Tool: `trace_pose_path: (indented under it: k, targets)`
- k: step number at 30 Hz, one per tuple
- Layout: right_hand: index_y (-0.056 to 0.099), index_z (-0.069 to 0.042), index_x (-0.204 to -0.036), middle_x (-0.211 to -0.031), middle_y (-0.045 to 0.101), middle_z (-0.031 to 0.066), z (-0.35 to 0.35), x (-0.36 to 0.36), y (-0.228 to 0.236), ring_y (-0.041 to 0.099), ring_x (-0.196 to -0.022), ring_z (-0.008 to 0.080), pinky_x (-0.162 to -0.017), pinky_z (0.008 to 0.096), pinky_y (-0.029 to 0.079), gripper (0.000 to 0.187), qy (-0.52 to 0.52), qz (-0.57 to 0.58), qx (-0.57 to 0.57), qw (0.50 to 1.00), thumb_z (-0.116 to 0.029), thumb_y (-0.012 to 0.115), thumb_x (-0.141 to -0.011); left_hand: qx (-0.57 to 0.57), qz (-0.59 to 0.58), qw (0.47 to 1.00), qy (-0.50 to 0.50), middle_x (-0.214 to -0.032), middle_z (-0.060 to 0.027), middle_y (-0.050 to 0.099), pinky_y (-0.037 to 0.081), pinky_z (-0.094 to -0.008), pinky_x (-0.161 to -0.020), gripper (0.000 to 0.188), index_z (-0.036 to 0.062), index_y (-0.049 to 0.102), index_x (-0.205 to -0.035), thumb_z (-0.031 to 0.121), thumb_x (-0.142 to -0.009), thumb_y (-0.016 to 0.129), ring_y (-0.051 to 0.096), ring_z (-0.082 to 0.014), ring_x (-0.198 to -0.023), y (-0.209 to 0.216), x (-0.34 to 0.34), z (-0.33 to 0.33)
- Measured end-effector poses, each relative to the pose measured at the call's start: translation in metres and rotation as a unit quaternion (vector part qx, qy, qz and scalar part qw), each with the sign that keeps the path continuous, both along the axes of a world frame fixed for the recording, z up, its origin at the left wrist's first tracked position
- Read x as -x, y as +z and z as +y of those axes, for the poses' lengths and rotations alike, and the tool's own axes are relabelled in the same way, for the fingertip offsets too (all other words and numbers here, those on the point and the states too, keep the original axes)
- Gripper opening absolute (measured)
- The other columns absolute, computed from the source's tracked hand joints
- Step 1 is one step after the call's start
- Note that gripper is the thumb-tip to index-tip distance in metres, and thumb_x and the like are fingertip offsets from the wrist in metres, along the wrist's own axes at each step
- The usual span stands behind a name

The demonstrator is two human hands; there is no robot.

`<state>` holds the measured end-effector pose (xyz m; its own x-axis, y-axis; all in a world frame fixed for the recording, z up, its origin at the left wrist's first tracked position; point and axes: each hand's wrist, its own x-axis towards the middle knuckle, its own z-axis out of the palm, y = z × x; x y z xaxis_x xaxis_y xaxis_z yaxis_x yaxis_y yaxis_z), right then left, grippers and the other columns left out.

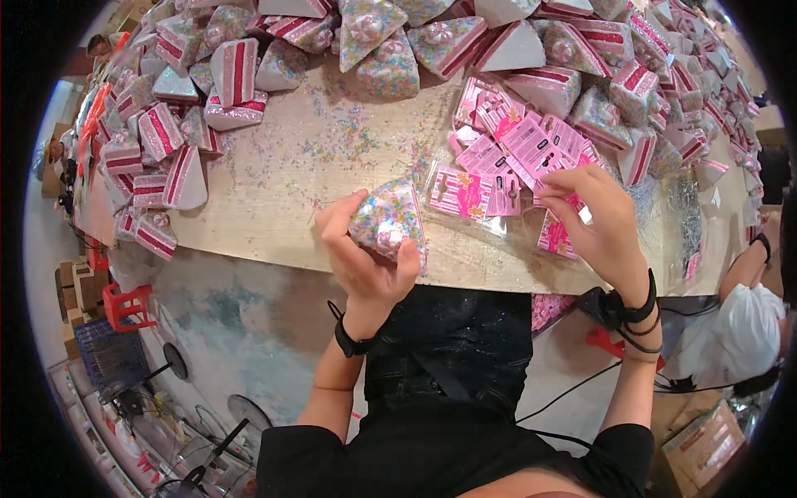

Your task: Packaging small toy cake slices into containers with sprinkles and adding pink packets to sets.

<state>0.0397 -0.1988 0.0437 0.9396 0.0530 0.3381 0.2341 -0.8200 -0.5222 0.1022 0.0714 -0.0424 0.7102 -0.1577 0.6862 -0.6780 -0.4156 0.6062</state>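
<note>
- Wooden tabletop [274,207]: your work surface, middle of frame, front edge crossing just below your left hand.
- Heap of toy cake slices [386,66]: arcs along the table's far side, upper left to upper right; well apart from both your hands at frame centre.
- Clear plastic tray [491,226]: right of centre, loaded with pink header cards [469,189] lying at mixed angles, some overlapping.
- Your right hand [594,207]: over the tray's right part, thumb and index narrow, tips at the cards. Can't tell if one is pinched or only touched.
- Your left hand [363,257]: wrapped around one slice, thumb on its lower right, fingers on its left. Firm hold by the look of it.
- Held sprinkle-topped cake slice [380,212]: centre of frame, above the table's front edge. Sprinkled face toward you, long axis roughly up-down the frame, striped side facing right.
- Key relation: cards sit right of that slice, tray's left edge just beside its striped side. Your right hand is nearer the cards; your left has the slice.
- Loose sprinkles [353,141]: scattered on the wood, upward from the slice.
</note>
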Motion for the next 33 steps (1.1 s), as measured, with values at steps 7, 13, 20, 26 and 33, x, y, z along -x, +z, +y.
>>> trace_pose_path:
  k: [7,13,20,26,33]
  targets:
    - [0.067,-0.005,-0.097,-0.081,0.069,0.0062,0.006,-0.012,-0.006,0.063,-0.079,0.024,-0.072,0.0348,0.051,0.019,0.034,0.003,0.033,0.999,-0.003,0.071,-0.078,-0.01,-0.012,1.0,-0.004,-0.113,-0.0212,0.054,0.044,-0.0436,-0.089,0.063,-0.004,0.044,-0.124,0.033,-0.08,0.071,0.053,-0.0342,-0.101,0.002,0.0,0.002]
    - [0.069,-0.005,-0.093,-0.081,0.069,0.0056,0.008,-0.013,-0.006,0.062,-0.08,0.0235,-0.071,0.0345,0.05,0.016,0.025,0.024,-0.007,0.999,-0.004,0.072,-0.077,-0.009,-0.004,1.0,-0.008,-0.113,-0.0217,0.054,0.044,-0.0436,-0.089,0.064,-0.0043,0.044,-0.124,0.031,-0.08,0.072,0.054,-0.0343,-0.1,0.003,0.001,0.002]
    - [0.071,-0.003,-0.096,-0.086,0.071,0.0069,0.001,-0.007,-0.005,0.064,-0.08,0.0212,-0.072,0.0313,0.051,0.023,0.007,0.021,-0.027,0.999,0.004,0.075,-0.074,-0.001,-0.003,1.0,-0.007,-0.112,-0.0215,0.054,0.044,-0.0435,-0.088,0.064,-0.0046,0.044,-0.124,0.034,-0.081,0.071,0.053,-0.0342,-0.099,0.001,0.001,0.0]
    - [0.07,-0.006,-0.092,-0.081,0.069,0.0052,0.007,-0.003,-0.008,0.06,-0.078,0.0224,-0.069,0.0337,0.049,0.016,0.012,0.027,-0.037,0.999,-0.003,0.073,-0.076,-0.032,0.0,0.999,-0.001,-0.115,-0.0208,0.051,0.041,-0.0424,-0.093,0.063,-0.0039,0.04,-0.126,0.042,-0.089,0.061,0.05,-0.0305,-0.103,0.003,0.002,0.002]
    - [0.071,-0.005,-0.092,-0.085,0.069,0.0057,0.008,-0.007,-0.009,0.061,-0.079,0.0212,-0.069,0.0322,0.049,0.017,0.024,0.043,-0.02,0.999,-0.003,0.075,-0.076,-0.022,0.002,1.0,-0.005,-0.115,-0.0206,0.051,0.041,-0.0424,-0.093,0.062,-0.0035,0.04,-0.125,0.04,-0.088,0.062,0.05,-0.0304,-0.103,0.003,0.002,0.0]
